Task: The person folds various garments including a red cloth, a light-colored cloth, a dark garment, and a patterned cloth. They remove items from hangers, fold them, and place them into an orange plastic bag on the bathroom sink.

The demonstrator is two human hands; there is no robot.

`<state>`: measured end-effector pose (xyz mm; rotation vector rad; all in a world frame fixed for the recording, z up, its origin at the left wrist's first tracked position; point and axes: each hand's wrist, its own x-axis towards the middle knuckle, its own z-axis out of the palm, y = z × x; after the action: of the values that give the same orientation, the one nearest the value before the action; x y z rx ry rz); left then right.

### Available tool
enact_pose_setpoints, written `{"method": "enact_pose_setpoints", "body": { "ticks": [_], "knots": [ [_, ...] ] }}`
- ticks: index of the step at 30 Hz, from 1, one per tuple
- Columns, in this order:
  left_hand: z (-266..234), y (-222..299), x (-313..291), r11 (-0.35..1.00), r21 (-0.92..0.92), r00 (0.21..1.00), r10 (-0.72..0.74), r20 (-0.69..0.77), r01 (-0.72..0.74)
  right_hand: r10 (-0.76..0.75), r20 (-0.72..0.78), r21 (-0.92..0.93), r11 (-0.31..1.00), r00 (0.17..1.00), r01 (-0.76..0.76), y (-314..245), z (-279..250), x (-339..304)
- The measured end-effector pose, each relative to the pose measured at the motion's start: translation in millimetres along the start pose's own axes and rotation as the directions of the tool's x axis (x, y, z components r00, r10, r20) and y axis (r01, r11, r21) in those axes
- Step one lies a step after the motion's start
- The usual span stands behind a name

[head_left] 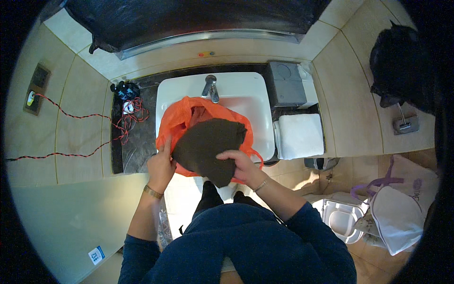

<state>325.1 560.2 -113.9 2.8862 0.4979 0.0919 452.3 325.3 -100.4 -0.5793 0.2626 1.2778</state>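
A dark brown piece of cloth (pixel 208 146), folded or bunched so that its kind does not show, lies over the mouth of an orange plastic bag (pixel 177 116). The bag rests in and over the front of a white sink (pixel 261 102). My right hand (pixel 242 168) grips the cloth at its right side, thumb on top and fingers underneath. At the bag's left edge, my left hand (pixel 161 164) is closed on the orange plastic, close to the cloth. What lies inside the bag is mostly hidden.
A chrome faucet (pixel 211 89) stands behind the bag. On the dark counter's left are tangled red-black cords (pixel 126 120); on its right, a grey box (pixel 287 84) and a folded white towel (pixel 300 136). A white lidded bin (pixel 341 220) and pale bags (pixel 399 217) stand at lower right.
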Motion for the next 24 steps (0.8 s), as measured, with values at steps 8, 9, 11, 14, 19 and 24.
{"method": "enact_pose_setpoints", "body": {
  "ticks": [8,9,11,14,19,24],
  "knots": [
    [-29.1,-31.8,35.3,0.383,-0.887,0.966,-0.060,0.253,0.256,-0.437,-0.358,-0.280,0.893,0.825,0.351,-26.5,-74.7,64.1],
    [-46.7,-26.2,39.3,0.297,-0.893,0.938,-0.026,0.347,0.339,-0.564,-0.403,-0.422,0.813,0.721,0.400,-31.4,-86.8,61.3],
    [-55.3,-25.1,41.3,0.686,-0.726,0.982,0.104,0.160,0.046,-0.604,-0.494,-0.534,0.778,0.626,0.330,-44.0,-72.7,48.8],
    [-40.7,-38.2,45.2,0.896,-0.377,0.948,0.295,0.116,-0.233,-0.696,-0.466,-0.668,0.682,0.547,0.298,-51.1,-81.6,47.7],
    [-57.9,-41.0,64.4,0.373,-0.920,0.990,0.034,0.140,0.118,-0.624,-0.422,-0.552,0.752,0.657,0.360,-41.5,-36.0,53.6],
    [-87.7,-41.6,76.3,-0.508,-0.793,0.931,0.050,0.362,0.336,-0.442,-0.299,-0.335,0.878,0.845,0.341,-32.5,6.6,78.8]
  ]
}}
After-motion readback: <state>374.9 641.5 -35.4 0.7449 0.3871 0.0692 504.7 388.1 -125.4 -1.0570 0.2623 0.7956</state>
